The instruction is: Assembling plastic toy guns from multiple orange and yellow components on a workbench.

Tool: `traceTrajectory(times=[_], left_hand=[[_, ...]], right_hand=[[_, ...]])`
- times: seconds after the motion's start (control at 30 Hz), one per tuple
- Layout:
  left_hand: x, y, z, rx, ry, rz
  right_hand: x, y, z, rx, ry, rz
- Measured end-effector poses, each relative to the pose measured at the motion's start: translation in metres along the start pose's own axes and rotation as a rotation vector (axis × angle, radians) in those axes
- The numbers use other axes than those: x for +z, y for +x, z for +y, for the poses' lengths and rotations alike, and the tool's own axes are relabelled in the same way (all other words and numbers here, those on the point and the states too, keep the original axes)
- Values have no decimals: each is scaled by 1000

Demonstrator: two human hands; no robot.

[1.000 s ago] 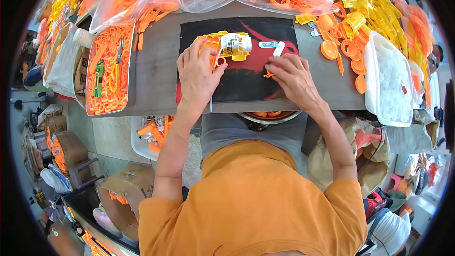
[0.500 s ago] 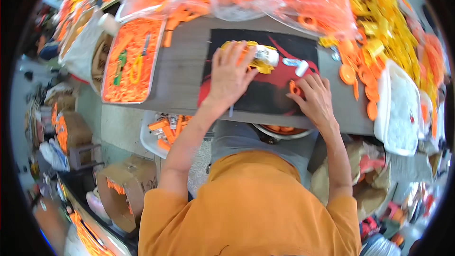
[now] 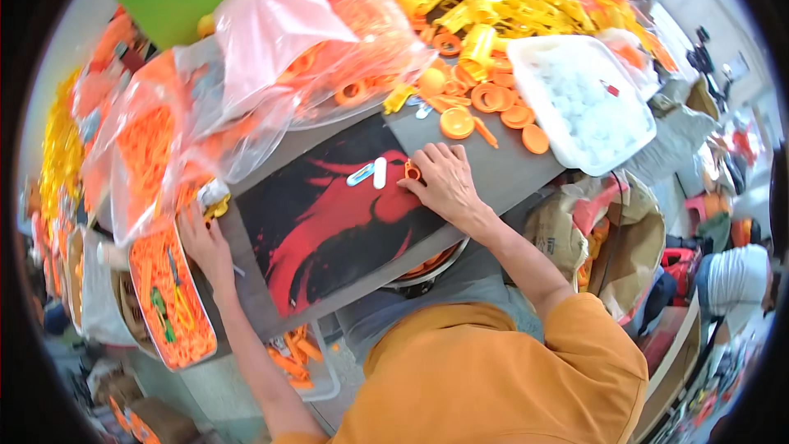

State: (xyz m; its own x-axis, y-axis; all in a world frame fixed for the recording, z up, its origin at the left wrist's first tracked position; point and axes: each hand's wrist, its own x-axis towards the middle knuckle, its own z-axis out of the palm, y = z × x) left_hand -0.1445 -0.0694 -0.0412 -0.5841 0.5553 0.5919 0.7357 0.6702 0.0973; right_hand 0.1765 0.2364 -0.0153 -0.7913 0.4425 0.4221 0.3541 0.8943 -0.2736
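Observation:
My right hand is at the right edge of a black and red mat, thumb and fingers closed on a small orange ring-shaped plastic part. Just left of that part lie a white rounded strip and a blue-and-white strip. My left hand is at the table's left side, fingers stretched out beside a yellow plastic piece with a white part. Whether the fingertips touch that piece I cannot tell.
A tray of orange pieces holds yellow-handled scissors and a green tool. Clear bags of orange parts line the back. Orange discs, yellow parts and a white bin fill the right.
My left hand has gone left off the mat, and the yellow-and-white piece is now beside the tray. My right hand still holds the orange part. The whole view has turned toward the right.

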Motion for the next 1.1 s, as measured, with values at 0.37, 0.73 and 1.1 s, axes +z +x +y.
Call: traceTrajectory(times=[0.37, 0.73, 1.1], left_hand=[[-67, -69, 200, -53, -379, -207], [-53, -79, 201, -128, -381, -198], [-63, -76, 203, -104, -322, -281]], right_hand=[[-49, 90, 118, 364, -391, 238], [-56, 183, 234, 325, -540, 89], [-114, 164, 309, 693, 188, 631]])
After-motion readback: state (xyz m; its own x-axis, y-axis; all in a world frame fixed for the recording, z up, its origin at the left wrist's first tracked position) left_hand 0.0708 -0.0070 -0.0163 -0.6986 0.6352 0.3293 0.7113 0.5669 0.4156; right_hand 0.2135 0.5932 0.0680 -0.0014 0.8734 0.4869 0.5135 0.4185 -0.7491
